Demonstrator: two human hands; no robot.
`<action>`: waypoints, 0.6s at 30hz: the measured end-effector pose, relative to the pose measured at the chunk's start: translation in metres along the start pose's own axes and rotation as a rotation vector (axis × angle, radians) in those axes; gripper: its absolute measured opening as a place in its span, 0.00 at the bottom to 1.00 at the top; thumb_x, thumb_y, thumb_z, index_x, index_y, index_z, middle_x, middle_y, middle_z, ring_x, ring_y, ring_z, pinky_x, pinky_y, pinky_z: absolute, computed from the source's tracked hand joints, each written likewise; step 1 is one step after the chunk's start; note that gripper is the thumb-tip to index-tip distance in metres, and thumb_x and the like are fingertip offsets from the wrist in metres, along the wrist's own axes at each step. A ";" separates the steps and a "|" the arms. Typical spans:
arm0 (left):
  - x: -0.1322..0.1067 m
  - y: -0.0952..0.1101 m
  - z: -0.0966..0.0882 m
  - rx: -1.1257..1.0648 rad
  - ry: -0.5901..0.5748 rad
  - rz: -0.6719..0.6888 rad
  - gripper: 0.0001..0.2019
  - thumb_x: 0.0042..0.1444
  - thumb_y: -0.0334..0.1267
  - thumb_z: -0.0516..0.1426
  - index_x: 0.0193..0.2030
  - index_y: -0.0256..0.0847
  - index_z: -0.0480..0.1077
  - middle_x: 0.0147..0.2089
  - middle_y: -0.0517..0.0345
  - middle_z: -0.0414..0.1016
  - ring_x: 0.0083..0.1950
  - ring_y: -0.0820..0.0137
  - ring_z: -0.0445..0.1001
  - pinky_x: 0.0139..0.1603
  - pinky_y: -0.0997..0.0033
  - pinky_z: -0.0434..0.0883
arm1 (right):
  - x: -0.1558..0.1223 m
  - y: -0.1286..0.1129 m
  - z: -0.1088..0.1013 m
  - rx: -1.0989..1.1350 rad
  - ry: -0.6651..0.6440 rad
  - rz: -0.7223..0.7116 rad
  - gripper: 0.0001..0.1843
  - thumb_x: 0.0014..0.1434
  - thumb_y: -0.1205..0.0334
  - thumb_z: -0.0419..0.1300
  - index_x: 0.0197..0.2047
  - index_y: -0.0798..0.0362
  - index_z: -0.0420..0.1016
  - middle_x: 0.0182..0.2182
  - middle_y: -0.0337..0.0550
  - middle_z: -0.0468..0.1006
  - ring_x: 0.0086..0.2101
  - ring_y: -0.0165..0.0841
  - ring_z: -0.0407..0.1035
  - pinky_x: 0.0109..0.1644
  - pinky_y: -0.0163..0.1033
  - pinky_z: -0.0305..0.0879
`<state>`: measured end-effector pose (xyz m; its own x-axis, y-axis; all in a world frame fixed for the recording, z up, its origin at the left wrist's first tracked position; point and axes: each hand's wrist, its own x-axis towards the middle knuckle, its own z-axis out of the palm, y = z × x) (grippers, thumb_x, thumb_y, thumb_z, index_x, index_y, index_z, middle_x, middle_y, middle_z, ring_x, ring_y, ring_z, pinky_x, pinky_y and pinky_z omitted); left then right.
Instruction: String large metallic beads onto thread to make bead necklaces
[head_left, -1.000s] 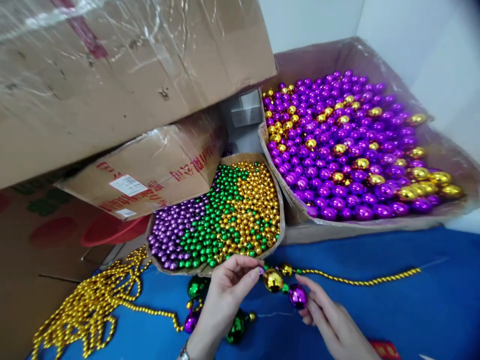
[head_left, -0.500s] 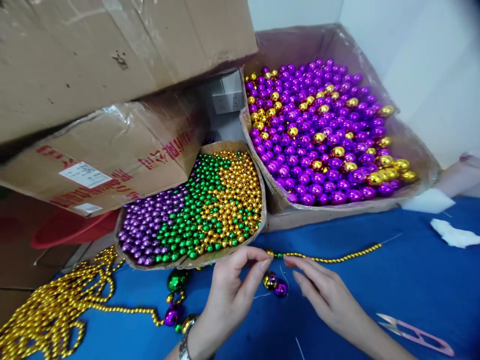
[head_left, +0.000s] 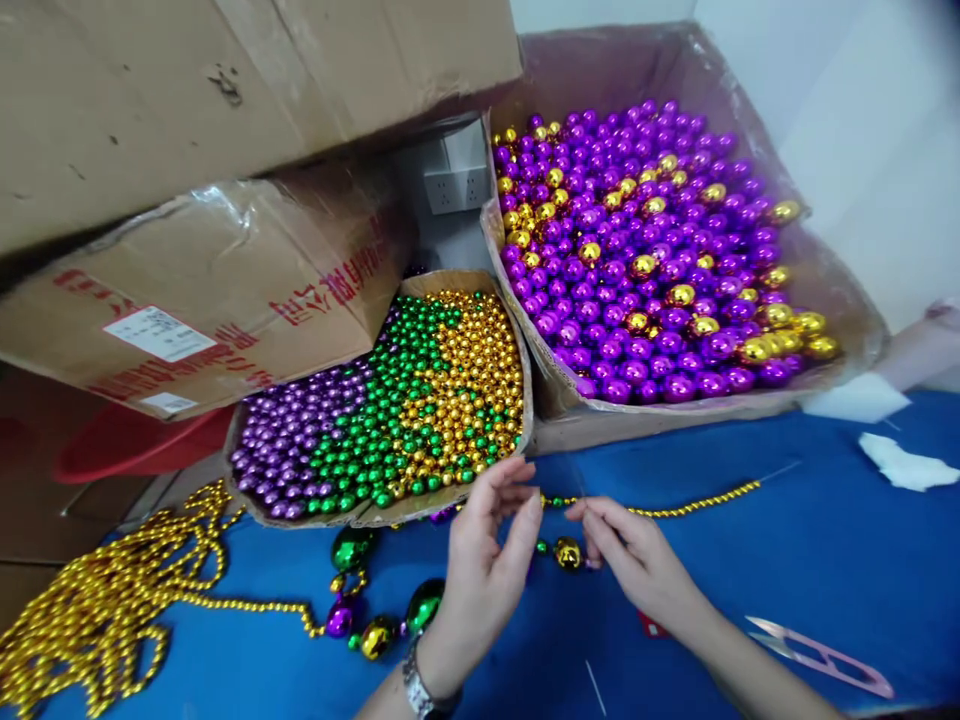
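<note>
My left hand [head_left: 484, 560] and my right hand [head_left: 637, 560] meet over the blue table [head_left: 750, 600], both pinching a bead strand. The left fingers close near the strand's end; the right fingers pinch the thin gold bead strand [head_left: 675, 508] that runs off to the right. A large gold ball [head_left: 568, 553] with a small green bead beside it hangs between the hands. Large green, purple and gold balls [head_left: 375, 615] on the same string lie to the left of my left wrist, joining a heap of gold bead strands [head_left: 97, 610].
A small cardboard box [head_left: 517, 400] of purple, green and gold beads stands just beyond my hands. A big box [head_left: 675, 415] of purple and gold balls is at back right. Stacked cartons [head_left: 187, 150] overhang on the left. Pink thread snips [head_left: 825, 655] and white tissue [head_left: 904, 465] lie at right.
The view shifted down and left. The gold and purple balls slid along the string between my hands; now only the gold ball shows. More large balls appear left of my wrist.
</note>
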<state>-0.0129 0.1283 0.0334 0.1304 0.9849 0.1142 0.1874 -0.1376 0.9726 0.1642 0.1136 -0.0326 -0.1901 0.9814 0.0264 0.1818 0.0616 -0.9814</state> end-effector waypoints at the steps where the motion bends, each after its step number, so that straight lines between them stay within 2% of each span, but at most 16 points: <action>1: -0.004 -0.010 0.005 0.079 -0.077 0.018 0.17 0.59 0.35 0.54 0.55 0.43 0.63 0.52 0.48 0.72 0.50 0.63 0.72 0.50 0.63 0.70 | -0.001 0.000 -0.002 0.044 0.023 0.016 0.13 0.67 0.56 0.47 0.44 0.51 0.70 0.21 0.32 0.66 0.23 0.28 0.64 0.30 0.34 0.60; 4: -0.014 -0.041 0.024 0.391 -0.369 0.149 0.22 0.56 0.35 0.57 0.58 0.43 0.62 0.53 0.47 0.71 0.52 0.59 0.69 0.53 0.57 0.67 | -0.004 -0.004 -0.005 0.191 0.088 0.037 0.14 0.67 0.54 0.48 0.45 0.51 0.69 0.18 0.30 0.62 0.22 0.27 0.60 0.28 0.34 0.57; 6: -0.018 -0.058 0.034 0.619 -0.463 0.237 0.24 0.53 0.35 0.59 0.58 0.43 0.62 0.53 0.47 0.71 0.51 0.56 0.68 0.52 0.54 0.67 | -0.006 -0.010 -0.009 0.292 0.143 0.038 0.13 0.66 0.52 0.48 0.44 0.51 0.69 0.18 0.30 0.61 0.21 0.27 0.58 0.27 0.34 0.55; 9: -0.019 -0.076 0.042 0.859 -0.455 0.286 0.17 0.55 0.33 0.57 0.52 0.42 0.66 0.47 0.48 0.73 0.46 0.57 0.70 0.48 0.54 0.69 | -0.009 -0.021 -0.020 0.421 0.245 0.036 0.13 0.66 0.52 0.50 0.41 0.50 0.70 0.18 0.30 0.58 0.20 0.25 0.55 0.25 0.33 0.51; 11: -0.019 -0.083 0.042 0.901 -0.445 0.302 0.12 0.56 0.31 0.54 0.48 0.41 0.67 0.45 0.49 0.74 0.43 0.58 0.71 0.46 0.54 0.69 | -0.011 -0.025 -0.031 0.490 0.310 0.035 0.12 0.66 0.52 0.50 0.41 0.49 0.70 0.18 0.30 0.56 0.20 0.24 0.53 0.24 0.32 0.49; 18: -0.018 -0.107 0.018 1.025 -0.403 0.480 0.15 0.56 0.29 0.54 0.51 0.40 0.66 0.46 0.48 0.75 0.43 0.57 0.73 0.44 0.57 0.71 | -0.013 -0.018 -0.084 0.623 0.560 -0.013 0.10 0.63 0.53 0.55 0.41 0.49 0.71 0.19 0.28 0.48 0.19 0.23 0.46 0.23 0.30 0.47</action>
<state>-0.0181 0.1231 -0.0763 0.6596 0.7318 0.1717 0.7002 -0.6812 0.2135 0.2446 0.1154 0.0008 0.3492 0.9365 -0.0320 -0.4146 0.1238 -0.9015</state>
